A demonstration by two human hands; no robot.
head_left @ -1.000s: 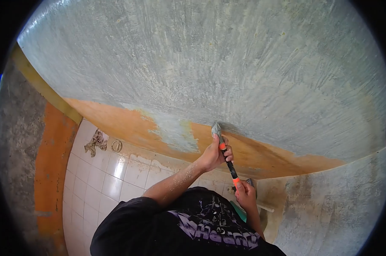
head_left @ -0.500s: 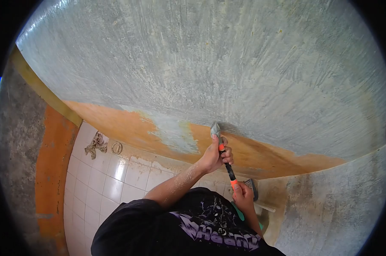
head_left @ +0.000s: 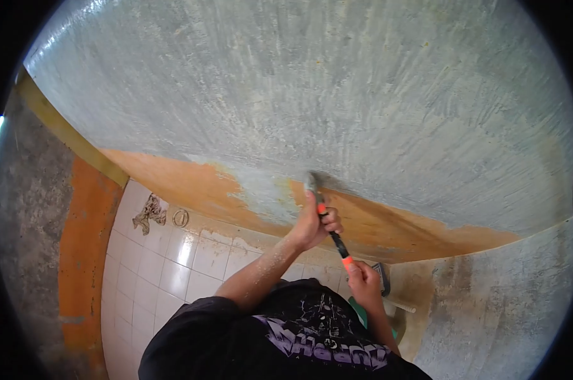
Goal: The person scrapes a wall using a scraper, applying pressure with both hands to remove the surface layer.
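A scraper [head_left: 339,243] with a black and orange handle slants up to the wall. My left hand [head_left: 311,223] is closed round its upper part, just below the metal head. Lower down, my right hand [head_left: 364,282] grips the orange end of the handle. The blurred metal head meets the wall [head_left: 267,95] near the line where scraped grey surface borders orange paint [head_left: 369,221]. Pale dust covers my left forearm.
A crumpled cloth [head_left: 149,214] and a ring-shaped object [head_left: 180,218] lie by the wall on the white tiled floor [head_left: 197,253]. Behind my right hand is a dark object [head_left: 383,278]. Another wall with an orange strip [head_left: 83,247] stands at the left.
The scraper's head and my left hand have moved slightly left and up along the wall. My right hand has shifted slightly. The whole view has moved a little.
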